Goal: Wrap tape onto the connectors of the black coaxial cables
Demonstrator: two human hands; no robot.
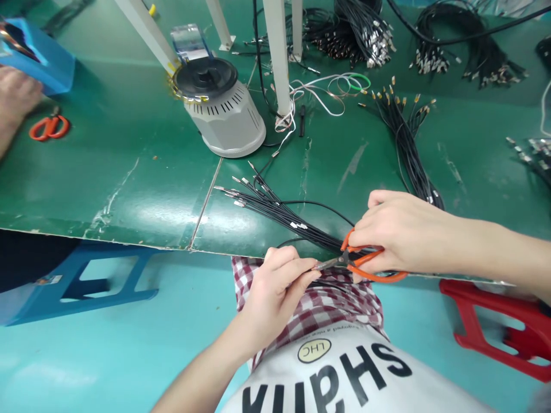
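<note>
My right hand [383, 229] is closed round the orange handles of a pair of scissors [370, 263], near the table's front edge. The blades point left and reach the fingertips of my left hand [278, 287]. Thumb and fingers of that hand are pinched together at the blade tips; what lies between them is hidden or too small to make out. Behind both hands a bundle of black cables [284, 215] with metal ends lies on the green table, its near end running under the scissors. More dark cable shows over the checked cloth below.
A grey round machine [235, 120] with a black top stands among white legs. Another bundle of black cables [407, 137] lies to the right, larger piles [361, 34] behind. At left are orange-handled scissors [50, 126], a blue box [47, 57] and another person's hand [17, 94].
</note>
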